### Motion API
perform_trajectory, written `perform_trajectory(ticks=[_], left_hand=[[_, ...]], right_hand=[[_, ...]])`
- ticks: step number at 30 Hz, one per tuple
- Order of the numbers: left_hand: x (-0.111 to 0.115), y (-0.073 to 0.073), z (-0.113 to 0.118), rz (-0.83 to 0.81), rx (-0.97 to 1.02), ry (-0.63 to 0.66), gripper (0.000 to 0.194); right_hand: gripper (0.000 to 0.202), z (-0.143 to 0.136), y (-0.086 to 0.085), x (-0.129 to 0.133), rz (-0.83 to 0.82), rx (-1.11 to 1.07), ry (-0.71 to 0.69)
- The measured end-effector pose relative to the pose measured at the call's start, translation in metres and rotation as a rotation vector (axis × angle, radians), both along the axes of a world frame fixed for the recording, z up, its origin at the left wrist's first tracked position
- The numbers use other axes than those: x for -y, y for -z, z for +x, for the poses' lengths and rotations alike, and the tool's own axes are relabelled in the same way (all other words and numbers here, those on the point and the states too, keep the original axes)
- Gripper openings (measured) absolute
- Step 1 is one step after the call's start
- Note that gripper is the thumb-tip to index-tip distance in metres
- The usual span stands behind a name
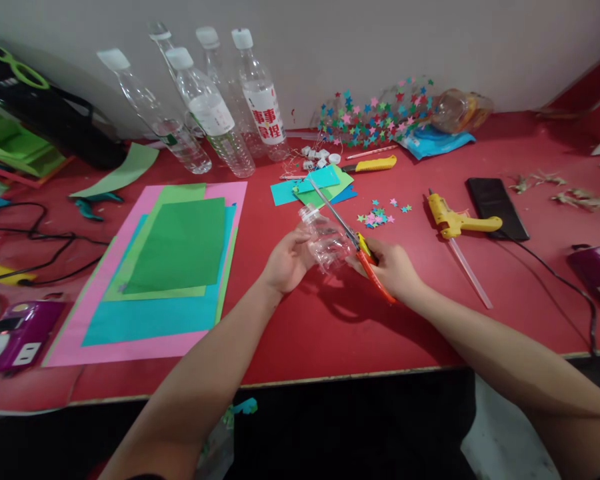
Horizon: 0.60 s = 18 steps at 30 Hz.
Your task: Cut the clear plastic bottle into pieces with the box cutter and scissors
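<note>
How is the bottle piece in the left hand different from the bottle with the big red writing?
The bottle piece is short, while the red-writing bottle is tall. The bottle piece is held tilted in the left hand; the red-writing bottle stands by the wall. The bottle piece shows no label, but the red-writing bottle has one. Both are see-through, with a narrow neck.

Five clear bottles (265, 113) stand along the far side of the tabletop (300, 347), left of centre. A black case (55, 120) lies far left, near a green tray (15, 150). Purple devices (33, 333) sit at both sides. Right, a yellow glue gun (447, 217) overlaps a black phone (495, 200).
</note>
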<state>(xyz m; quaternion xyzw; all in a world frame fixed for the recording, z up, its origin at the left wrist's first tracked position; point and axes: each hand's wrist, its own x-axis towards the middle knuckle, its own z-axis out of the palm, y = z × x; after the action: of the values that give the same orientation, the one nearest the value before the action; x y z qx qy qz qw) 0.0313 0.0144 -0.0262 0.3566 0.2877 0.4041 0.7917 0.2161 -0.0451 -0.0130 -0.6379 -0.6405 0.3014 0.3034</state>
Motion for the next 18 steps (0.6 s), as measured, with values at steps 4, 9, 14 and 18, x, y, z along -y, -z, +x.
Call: perform_trajectory(ticks=[4, 9, 14, 18], left_hand=[[0.002, -0.001, 0.001, -0.019, -0.026, -0.009, 0.034], [0.004, 0.001, 0.002, -0.019, -0.028, -0.031, 0.037], [0.004, 0.008, 0.003, 0.005, -0.033, -0.049, 0.035], [0.005, 0.011, 0.006, 0.044, -0.128, -0.1, 0.038]], right_hand=[[0.056, -0.001, 0.0, 0.001, 0.017, 0.024, -0.002], [0.056, -0.002, 0.001, 0.002, 0.033, 0.037, -0.015], [0.058, -0.003, 0.002, 0.003, 0.05, 0.018, -0.014], [0.058, -0.004, 0.001, 0.004, 0.035, -0.004, -0.031]])
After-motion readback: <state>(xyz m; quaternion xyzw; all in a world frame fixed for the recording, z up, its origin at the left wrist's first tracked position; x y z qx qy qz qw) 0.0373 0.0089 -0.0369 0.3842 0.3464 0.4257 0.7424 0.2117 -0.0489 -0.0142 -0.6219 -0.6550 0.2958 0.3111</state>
